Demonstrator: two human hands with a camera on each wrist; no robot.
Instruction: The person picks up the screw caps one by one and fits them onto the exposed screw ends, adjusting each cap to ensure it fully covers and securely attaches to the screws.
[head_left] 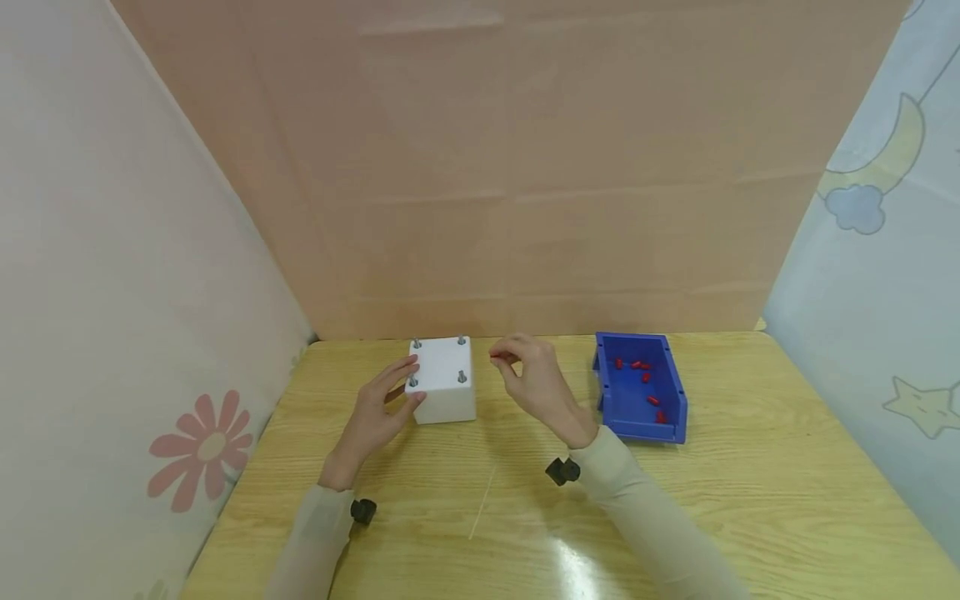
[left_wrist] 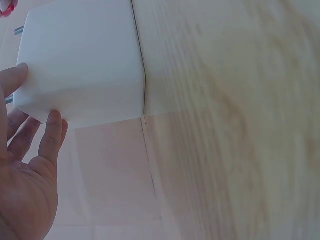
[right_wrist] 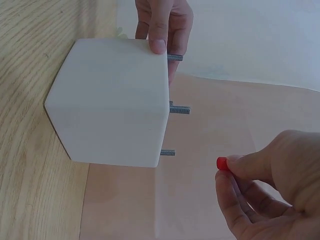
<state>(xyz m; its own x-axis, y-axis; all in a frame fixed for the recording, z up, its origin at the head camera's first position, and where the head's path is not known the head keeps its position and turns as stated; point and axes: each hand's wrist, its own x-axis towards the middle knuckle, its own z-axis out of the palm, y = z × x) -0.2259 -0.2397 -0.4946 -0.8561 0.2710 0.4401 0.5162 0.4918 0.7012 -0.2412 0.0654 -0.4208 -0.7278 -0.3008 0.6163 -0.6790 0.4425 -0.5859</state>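
As right hand pinched red cap, spread left hand held block, blue bin near desk's far edge contained more.

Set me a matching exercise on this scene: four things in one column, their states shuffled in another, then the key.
1. Left hand
2. Right hand
3. Blue bin
4. Metal bolts

A. contains several red pieces
B. touches the white block
C. stick up from the block's top
D. pinches one small red cap-like bit

Pairs: 1-B, 2-D, 3-A, 4-C
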